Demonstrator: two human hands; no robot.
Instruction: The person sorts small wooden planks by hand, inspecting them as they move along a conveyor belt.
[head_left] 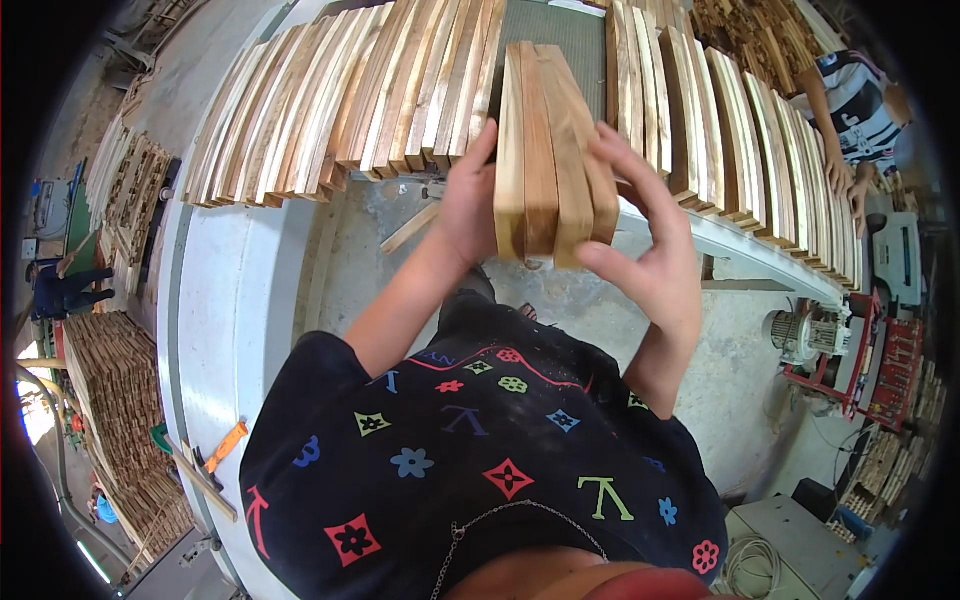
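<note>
Several wooden boards [541, 160], stacked side by side on edge, are held up in front of my chest. My left hand [468, 205] presses against their left side, its fingers partly hidden behind the wood. On the right, my right hand [655, 240] grips them with fingers on the far side face and the thumb at the near end. Beyond the held boards, a long row of similar boards [360, 90] stands on the left of a grey belt surface [570, 40]. Another row of boards [720, 130] stands to its right.
A co-worker [860, 110] stands at the right row with hands on it. An orange-handled tool [226, 446] lies on the white machine bed [230, 320] at left. Stacked timber [125, 420] stands far left. A motor [800, 330] is below the right row.
</note>
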